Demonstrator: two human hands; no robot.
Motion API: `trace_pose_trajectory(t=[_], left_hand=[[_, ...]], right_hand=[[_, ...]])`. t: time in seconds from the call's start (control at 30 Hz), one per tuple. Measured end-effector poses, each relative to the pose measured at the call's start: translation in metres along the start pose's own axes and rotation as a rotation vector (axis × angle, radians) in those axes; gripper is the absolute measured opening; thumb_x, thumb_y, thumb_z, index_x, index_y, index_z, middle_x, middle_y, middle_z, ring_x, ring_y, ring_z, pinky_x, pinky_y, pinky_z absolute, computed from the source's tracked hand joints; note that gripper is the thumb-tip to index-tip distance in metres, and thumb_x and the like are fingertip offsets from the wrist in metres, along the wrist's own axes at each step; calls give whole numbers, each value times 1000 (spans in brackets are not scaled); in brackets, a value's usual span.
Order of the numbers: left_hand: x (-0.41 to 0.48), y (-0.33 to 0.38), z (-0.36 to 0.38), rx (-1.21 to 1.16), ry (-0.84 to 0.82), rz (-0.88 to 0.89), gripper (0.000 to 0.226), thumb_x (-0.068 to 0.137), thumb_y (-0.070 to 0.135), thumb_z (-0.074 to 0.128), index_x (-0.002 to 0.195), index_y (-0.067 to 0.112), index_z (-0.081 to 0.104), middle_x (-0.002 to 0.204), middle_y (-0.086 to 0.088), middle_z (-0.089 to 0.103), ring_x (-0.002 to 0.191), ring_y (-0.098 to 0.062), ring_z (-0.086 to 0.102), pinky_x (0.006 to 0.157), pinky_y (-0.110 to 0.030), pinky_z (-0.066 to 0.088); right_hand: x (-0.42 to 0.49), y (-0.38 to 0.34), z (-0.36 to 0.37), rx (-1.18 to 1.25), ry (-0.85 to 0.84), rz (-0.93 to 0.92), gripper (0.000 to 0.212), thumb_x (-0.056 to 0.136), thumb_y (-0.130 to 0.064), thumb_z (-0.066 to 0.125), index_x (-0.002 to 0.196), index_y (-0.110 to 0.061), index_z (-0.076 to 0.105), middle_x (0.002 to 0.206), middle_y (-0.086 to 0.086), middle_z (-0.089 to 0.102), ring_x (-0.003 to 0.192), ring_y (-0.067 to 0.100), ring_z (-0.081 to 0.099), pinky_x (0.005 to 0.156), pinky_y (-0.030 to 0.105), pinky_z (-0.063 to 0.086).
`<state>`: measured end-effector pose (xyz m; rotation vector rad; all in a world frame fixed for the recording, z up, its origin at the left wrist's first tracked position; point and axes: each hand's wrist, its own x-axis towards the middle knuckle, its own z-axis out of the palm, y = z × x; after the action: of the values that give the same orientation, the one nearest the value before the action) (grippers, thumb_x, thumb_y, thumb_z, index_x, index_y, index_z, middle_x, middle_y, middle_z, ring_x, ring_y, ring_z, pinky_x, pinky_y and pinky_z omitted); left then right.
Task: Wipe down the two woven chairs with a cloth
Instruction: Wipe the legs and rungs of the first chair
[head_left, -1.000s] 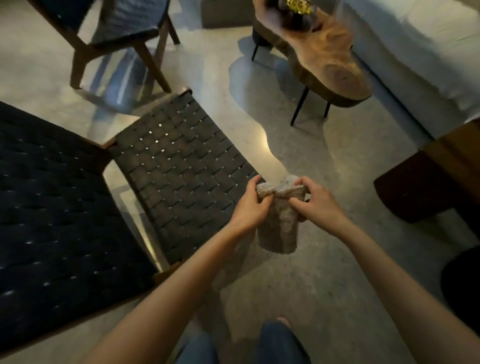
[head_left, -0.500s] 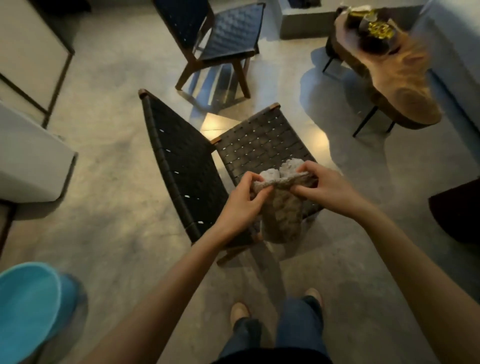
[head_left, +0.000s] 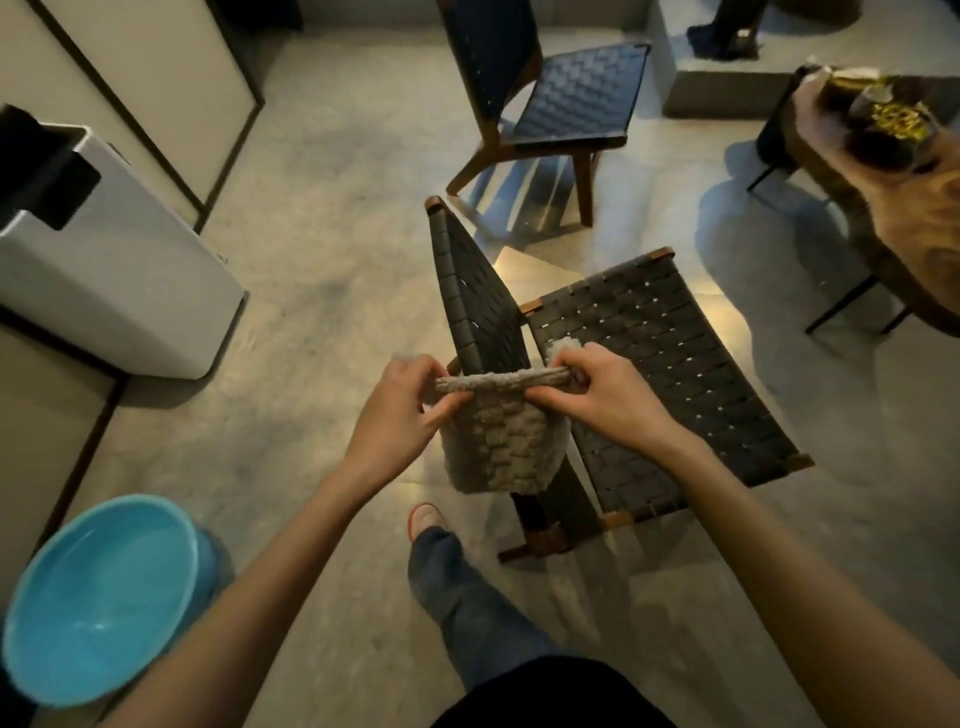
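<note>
I hold the cloth (head_left: 496, 441) stretched between both hands, in the air over the near end of the closer chair (head_left: 670, 364), in front of its backrest (head_left: 467, 291) edge; I cannot tell whether it brushes the frame. My left hand (head_left: 400, 410) pinches the left end, and my right hand (head_left: 608, 400) grips the right end with curled fingers. The top edge is pulled taut and the rest hangs down doubled, I judge to fold it into a flat pad before wiping. No wiping contact with the seat is made yet.

The closer chair stands on the floor (head_left: 322, 218) with its seat to my right, so the woven back is the nearest surface to start on. The farther chair (head_left: 571, 93), 1 of the 2 to clean, stands beyond it, apart.

A blue basin (head_left: 98, 597) sits at my left, probably kept near for rinsing. A white unit (head_left: 104, 270) stands against the left wall; its small mark is too tiny to read. No brand shows anywhere.
</note>
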<state>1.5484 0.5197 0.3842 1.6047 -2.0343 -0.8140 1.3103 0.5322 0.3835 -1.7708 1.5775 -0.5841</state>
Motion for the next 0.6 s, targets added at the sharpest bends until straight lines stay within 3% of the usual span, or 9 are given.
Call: trace_pose_trajectory(t=[0.13,0.27,0.33,0.43,0.53,0.6], left_hand=[[62,-35,-36,26,-33,-11,16,90,34,60,97,21,56,83,7,54,75,-6,51,61,-14,40],[129,-65,-76,81,-61,9,16,92,30,58,100,17,57,69,10,49,62,-4,46,55,-18,35],[155,-78,-91,100,-64,38,14,92,29,59,99,17,56,71,9,49,63,-5,45,54,-17,33],[188,-95,-108,63,-95,34,10,93,25,58,98,17,53,86,4,56,71,-8,51,57,-16,38],[226,-109,-121,-7,-145,20,8,94,20,56,97,14,53,92,-2,58,79,-17,57,67,-31,52],[255,-121,-127,-1,-141,46,8,94,20,57,95,13,53,91,-2,57,80,-17,56,67,-25,51]], right_hand=[[61,-16,26,-59,51,58,21,79,-47,69,87,-31,59,105,-5,38,103,8,31,83,24,35],[125,-37,46,-24,99,104,20,81,-45,68,88,-27,63,128,-2,45,121,17,29,100,35,31],[151,-48,53,-22,114,121,21,83,-45,65,91,-25,65,119,-6,55,114,14,40,98,36,37],[179,-67,58,132,85,165,9,88,-39,62,89,-30,61,90,-12,62,88,5,58,82,37,54],[204,-79,65,191,84,194,8,94,-33,55,99,-28,59,90,-15,60,90,6,61,78,32,57],[222,-83,69,194,108,231,17,96,-31,53,110,-24,59,97,-12,61,97,10,60,80,32,56]])
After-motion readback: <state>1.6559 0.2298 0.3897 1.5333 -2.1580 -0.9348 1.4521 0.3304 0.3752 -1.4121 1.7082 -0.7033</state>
